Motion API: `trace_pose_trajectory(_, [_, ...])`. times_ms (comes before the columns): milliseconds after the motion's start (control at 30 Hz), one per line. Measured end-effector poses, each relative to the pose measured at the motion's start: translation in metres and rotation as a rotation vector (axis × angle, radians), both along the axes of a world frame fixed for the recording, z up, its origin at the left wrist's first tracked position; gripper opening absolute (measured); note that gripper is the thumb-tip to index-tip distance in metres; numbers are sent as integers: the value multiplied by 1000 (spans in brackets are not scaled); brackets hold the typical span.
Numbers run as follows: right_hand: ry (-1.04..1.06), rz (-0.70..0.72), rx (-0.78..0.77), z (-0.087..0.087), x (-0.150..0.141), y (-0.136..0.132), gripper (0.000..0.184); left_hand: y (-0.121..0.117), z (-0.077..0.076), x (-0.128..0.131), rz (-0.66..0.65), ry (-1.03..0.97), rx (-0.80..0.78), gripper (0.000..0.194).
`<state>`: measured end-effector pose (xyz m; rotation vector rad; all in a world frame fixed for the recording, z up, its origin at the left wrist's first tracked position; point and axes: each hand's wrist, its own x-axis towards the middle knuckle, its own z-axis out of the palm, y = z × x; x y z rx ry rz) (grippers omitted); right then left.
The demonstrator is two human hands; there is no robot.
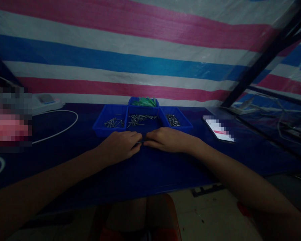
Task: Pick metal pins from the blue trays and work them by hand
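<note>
Grey pin [140, 142] spans left grip [121, 144] to right grip [165, 140], each pinching one end.

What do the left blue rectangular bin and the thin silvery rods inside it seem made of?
Blue rectangular bin: probably smooth moulded plastic, given its even colour and one-piece look. Thin silvery rods: likely bare, shiny metal, judging by their grey glints; which metal, I can't tell.

Smooth plastic bins [111, 111], shiny metal pins [172, 120], smooth tabletop [140, 174], glossy plastic sheeting [150, 65]
</note>
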<state>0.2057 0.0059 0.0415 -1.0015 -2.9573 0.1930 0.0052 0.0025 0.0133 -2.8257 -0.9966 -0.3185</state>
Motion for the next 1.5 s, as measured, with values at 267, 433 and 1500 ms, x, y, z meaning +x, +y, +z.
trace_pose_trajectory(267, [-39, 17, 58, -2, -1, 0, 19, 0, -2, -1, 10, 26, 23, 15])
trace_pose_trajectory(433, [-79, -5, 49, -2, 3, 0, 22, 1, -1, -1, 25, 43, 29, 21])
trace_pose_trajectory(1500, [-103, -69, 71, 3, 5, -4, 27, -1, -1, 0, 38, 75, 91, 18])
